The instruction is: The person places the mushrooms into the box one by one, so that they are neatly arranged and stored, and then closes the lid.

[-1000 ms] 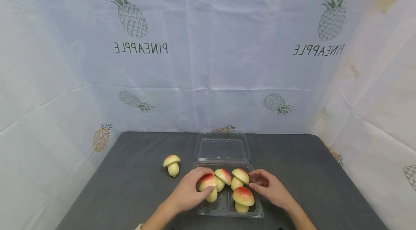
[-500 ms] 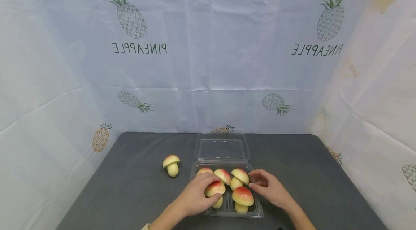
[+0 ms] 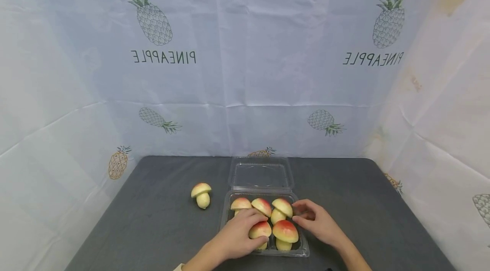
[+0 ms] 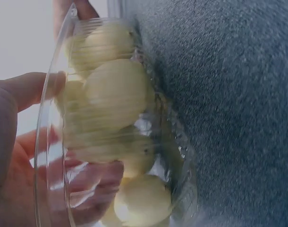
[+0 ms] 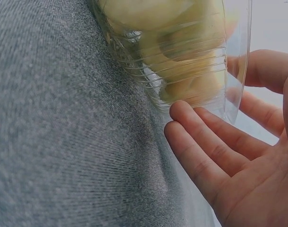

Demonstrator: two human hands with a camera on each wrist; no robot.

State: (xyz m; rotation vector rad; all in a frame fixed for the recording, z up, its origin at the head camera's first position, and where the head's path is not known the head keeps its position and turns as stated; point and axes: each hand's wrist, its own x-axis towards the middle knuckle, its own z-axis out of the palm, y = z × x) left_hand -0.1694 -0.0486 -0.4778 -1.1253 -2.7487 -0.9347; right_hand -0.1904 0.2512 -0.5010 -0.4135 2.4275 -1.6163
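A clear plastic clamshell box [image 3: 226,203] lies open on the table, holding several toy mushrooms with red-and-yellow caps. My left hand [image 3: 239,235] reaches over the box's near left part and grips one toy mushroom [image 3: 260,229] at the near middle, thumb on the near side and fingers behind. Its lower stem is partly covered by the thumb. Beside it to the right stands another mushroom [image 3: 285,232]. Along the back row sit a left mushroom [image 3: 240,203], a middle one [image 3: 261,206] and a right one [image 3: 282,208]. At the box's right wall, my right hand [image 5: 229,156] rests with extended fingers.
One more mushroom [image 3: 201,195] lies on the dark grey table [image 3: 153,220], left of the box. The transparent lid [image 3: 262,173] is folded back behind the box. White pineapple-print cloth [image 3: 245,71] surrounds the table at the back and sides.
My left hand has moved right and slightly nearer, carrying the gripped toy mushroom across the box towards the near middle. The back-left mushroom has come into view. My right hand stays in place.
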